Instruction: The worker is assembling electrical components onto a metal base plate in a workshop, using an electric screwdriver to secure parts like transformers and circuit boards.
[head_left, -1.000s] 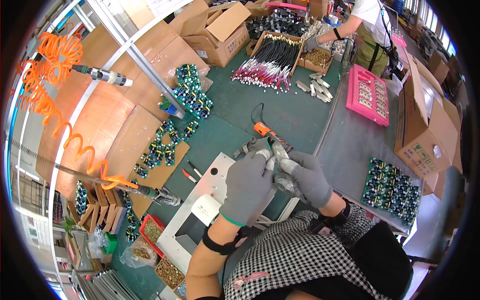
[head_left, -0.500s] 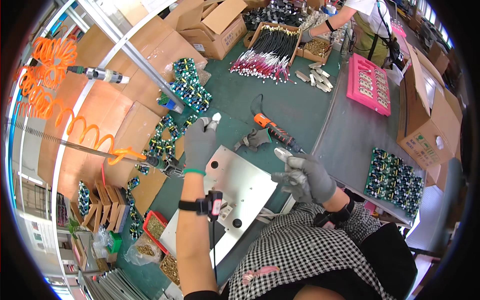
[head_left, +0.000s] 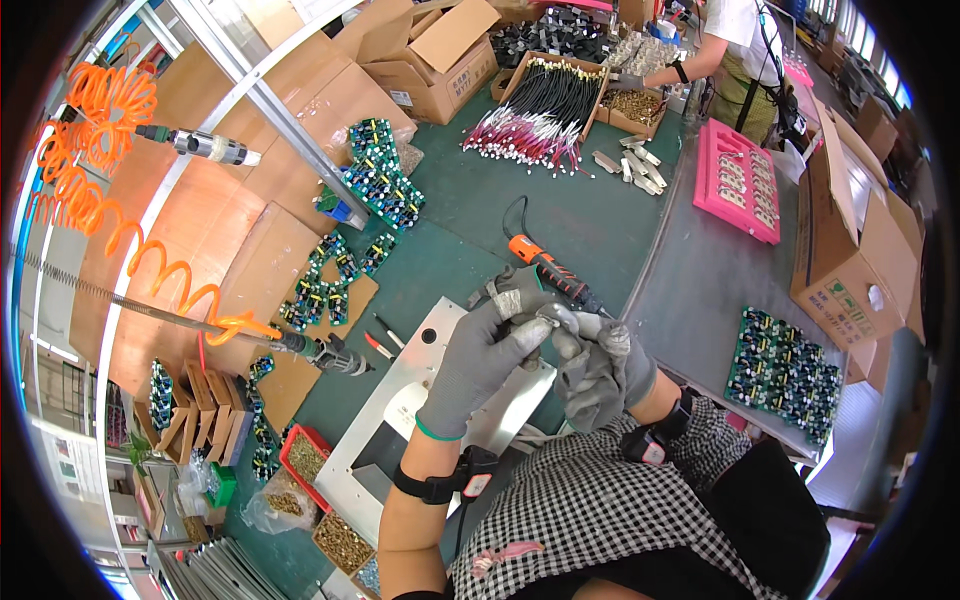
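Observation:
My left hand, in a grey work glove with a green cuff, is raised over a silver metal panel. Its thumb and forefinger pinch at the glove fingertip of my right hand. That hand is gloved in grey too, its fingers curled, and loose, creased grey cloth shows around them. Whether it grips anything is hidden by the folds. Pale wrapping covers some fingertips. Just beyond the hands lies an orange and black corded power screwdriver. A spare grey glove on the table is mostly covered by my left fingers.
Green circuit boards lie at the left, more at the right. A driver hangs beside the panel. Black cables fill a far box. Red bin with small parts stands near left. A co-worker's arm reaches in.
My left hand has come right and nearer, from the panel's far left edge to my right hand. The hanging driver and two slim hand tools are uncovered.

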